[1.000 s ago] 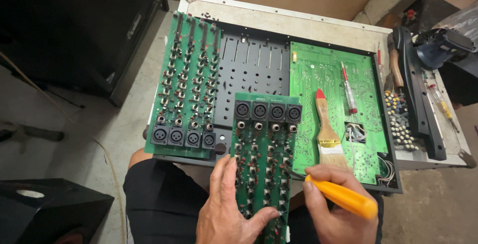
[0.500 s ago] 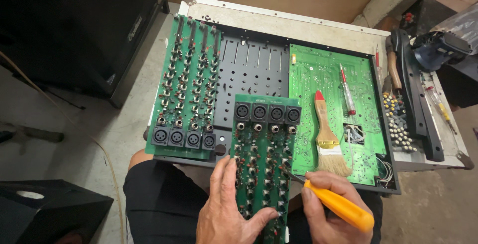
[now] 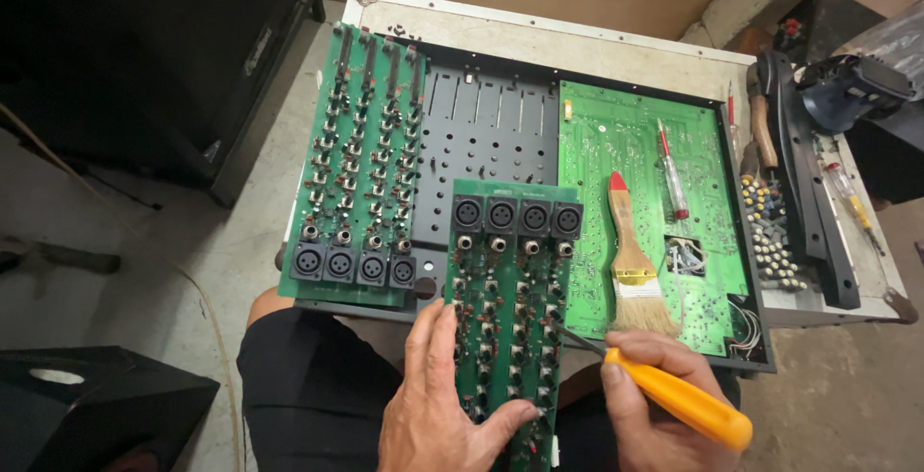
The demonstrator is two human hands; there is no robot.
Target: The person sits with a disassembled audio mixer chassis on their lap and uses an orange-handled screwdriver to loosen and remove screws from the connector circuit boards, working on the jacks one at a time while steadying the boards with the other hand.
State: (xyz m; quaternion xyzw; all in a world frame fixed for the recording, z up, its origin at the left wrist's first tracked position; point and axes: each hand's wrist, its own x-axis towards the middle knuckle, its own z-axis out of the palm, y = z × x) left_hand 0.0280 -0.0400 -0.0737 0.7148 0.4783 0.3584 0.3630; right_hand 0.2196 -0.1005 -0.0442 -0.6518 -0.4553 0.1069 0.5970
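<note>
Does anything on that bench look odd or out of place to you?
Yes: a paintbrush and a red-handled screwdriver lie right on the big green circuit board. One narrow board is pulled out, held by the left hand, while the right hand probes it with an orange-handled screwdriver.

- Premises: an electronics repair workshop, informal in kind.
- An opened mixer chassis [image 3: 500, 126] lies on the counter [image 3: 616, 49], its green circuit boards [image 3: 645, 193] exposed.
- Tools lie about: brush [image 3: 633, 260], screwdrivers [image 3: 672, 169], a pile of loose knobs [image 3: 775, 236].
- Bare concrete floor [image 3: 192, 251]; black speaker cabinets [image 3: 144, 49] stand alongside.
</note>
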